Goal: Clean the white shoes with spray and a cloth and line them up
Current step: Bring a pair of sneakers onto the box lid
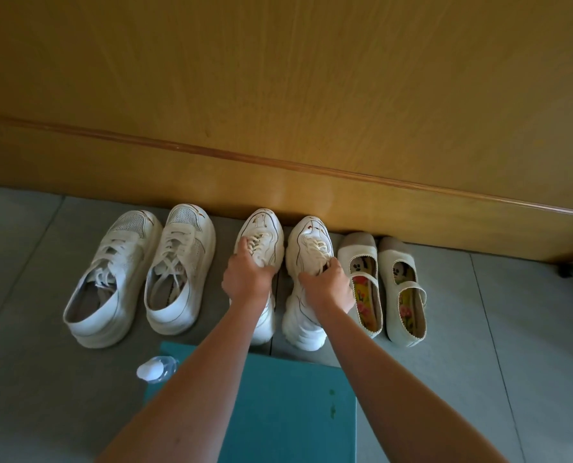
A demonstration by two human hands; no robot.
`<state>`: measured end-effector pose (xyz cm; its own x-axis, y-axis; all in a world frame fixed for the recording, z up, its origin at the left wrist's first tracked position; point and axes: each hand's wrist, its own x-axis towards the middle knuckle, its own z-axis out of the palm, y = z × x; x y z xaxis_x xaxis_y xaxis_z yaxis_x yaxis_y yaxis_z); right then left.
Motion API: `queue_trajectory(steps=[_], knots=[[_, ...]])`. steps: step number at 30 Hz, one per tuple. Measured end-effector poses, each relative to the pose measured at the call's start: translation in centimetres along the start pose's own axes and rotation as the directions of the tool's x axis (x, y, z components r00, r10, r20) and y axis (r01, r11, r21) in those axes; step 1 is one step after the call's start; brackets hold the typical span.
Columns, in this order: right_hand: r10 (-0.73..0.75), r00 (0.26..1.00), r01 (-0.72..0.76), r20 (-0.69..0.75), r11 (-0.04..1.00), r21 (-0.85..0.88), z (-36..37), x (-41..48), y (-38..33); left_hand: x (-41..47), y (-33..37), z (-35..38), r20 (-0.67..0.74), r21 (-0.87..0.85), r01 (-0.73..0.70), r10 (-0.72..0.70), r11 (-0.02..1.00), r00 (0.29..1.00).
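Observation:
Several white shoes stand in a row on the floor, toes toward a wooden panel. My left hand (246, 274) grips the laced top of the left chunky white sneaker (261, 235). My right hand (328, 284) grips the tongue and laces of the right chunky white sneaker (306, 238). Both sneakers rest on the floor side by side. A small clear spray bottle (156, 367) with a white cap lies on the floor at the lower left. A teal cloth (288, 406) is spread flat under my forearms.
A pair of white mesh sneakers (144, 272) stands at the left. A pair of cream strap flats (383, 285) with floral insoles stands at the right. The wooden panel (278, 111) closes off the far side. Grey floor tiles (512, 345) extend to the right.

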<state>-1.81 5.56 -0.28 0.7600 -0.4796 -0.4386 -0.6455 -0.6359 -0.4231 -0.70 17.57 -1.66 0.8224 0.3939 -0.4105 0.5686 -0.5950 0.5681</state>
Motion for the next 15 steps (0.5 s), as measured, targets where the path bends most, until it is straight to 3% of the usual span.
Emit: queue_trajectory(steps=[7, 15], knots=[[-0.069, 0.996, 0.072, -0.050, 0.996, 0.054, -4.5, -3.9, -0.5, -3.4, 1.2, -3.6, -0.056, -0.120, -0.072, 0.065, 0.990, 0.996], [-0.139, 0.976, 0.166, -0.170, 0.973, 0.159, -10.9, -10.3, -0.9, -9.1, 5.3, -10.0, -0.142, -0.122, -0.251, 0.233, 0.960, 0.962]])
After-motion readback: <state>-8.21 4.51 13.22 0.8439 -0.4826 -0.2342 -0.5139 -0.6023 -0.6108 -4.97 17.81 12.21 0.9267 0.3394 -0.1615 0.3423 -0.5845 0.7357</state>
